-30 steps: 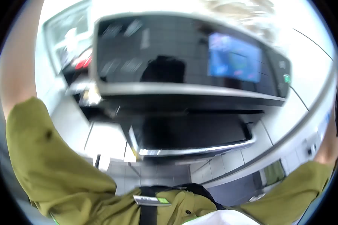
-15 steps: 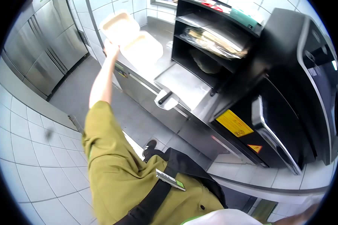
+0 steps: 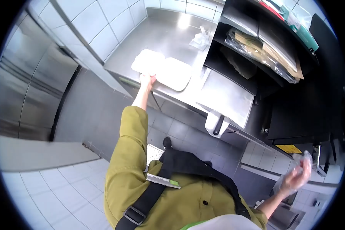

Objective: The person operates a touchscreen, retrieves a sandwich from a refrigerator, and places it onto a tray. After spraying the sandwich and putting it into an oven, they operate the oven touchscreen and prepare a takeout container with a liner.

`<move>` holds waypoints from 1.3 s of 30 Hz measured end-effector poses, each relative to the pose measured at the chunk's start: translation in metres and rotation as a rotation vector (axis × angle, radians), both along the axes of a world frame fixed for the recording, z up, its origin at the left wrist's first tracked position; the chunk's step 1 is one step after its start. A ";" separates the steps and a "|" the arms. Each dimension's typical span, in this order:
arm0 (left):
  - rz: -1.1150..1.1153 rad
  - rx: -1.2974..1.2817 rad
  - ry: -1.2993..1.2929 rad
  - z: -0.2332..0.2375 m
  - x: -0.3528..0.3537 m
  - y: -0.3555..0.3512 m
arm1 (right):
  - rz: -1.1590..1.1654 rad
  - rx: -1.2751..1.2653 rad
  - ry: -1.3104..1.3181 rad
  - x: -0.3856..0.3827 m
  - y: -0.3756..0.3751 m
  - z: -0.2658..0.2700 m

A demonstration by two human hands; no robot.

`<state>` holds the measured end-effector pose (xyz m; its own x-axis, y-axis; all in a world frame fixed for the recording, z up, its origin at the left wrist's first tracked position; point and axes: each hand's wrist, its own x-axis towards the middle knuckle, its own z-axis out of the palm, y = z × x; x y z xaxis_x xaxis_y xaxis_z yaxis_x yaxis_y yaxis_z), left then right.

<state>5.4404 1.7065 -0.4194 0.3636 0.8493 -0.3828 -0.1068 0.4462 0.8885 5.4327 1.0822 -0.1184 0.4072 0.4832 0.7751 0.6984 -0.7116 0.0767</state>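
An open white takeaway box (image 3: 174, 73) lies on the steel counter, its two halves spread side by side. My left hand (image 3: 147, 80) is at the near edge of the box, fingers closed on it. Out to the right, my right hand (image 3: 296, 177) is raised near the black appliance's chrome handle (image 3: 317, 159). A clear plastic glove or film covers it, and its fingers are bent apart with nothing visible between them.
A metal tray (image 3: 228, 100) and a white scoop with a black handle (image 3: 217, 124) sit right of the box. Crumpled plastic (image 3: 201, 38) lies at the back. A black shelf (image 3: 234, 57) holds paper bags (image 3: 253, 48). Steel doors (image 3: 34, 76) stand left.
The view has shifted. The box, tilted and held up at the counter's edge before, now lies lower on the counter with my left hand. My right hand has come up into clear view.
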 end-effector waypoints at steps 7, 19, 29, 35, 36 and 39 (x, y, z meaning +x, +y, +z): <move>-0.207 0.052 0.155 0.003 0.036 0.067 | -0.132 0.023 0.168 -0.006 0.077 -0.012; -0.063 -0.618 -0.225 0.001 0.078 -0.028 | -0.071 0.132 0.255 0.043 0.126 -0.052; -0.773 2.102 -0.205 0.300 0.222 -0.133 | 0.045 0.284 0.289 0.068 0.115 -0.097; -0.736 2.506 0.179 0.314 0.253 -0.126 | -0.029 0.422 0.381 0.075 0.101 -0.121; -0.789 2.502 0.264 0.319 0.253 -0.129 | -0.028 0.437 0.411 0.078 0.101 -0.123; -0.906 2.462 0.383 0.324 0.259 -0.134 | 0.028 0.444 0.456 0.089 0.107 -0.123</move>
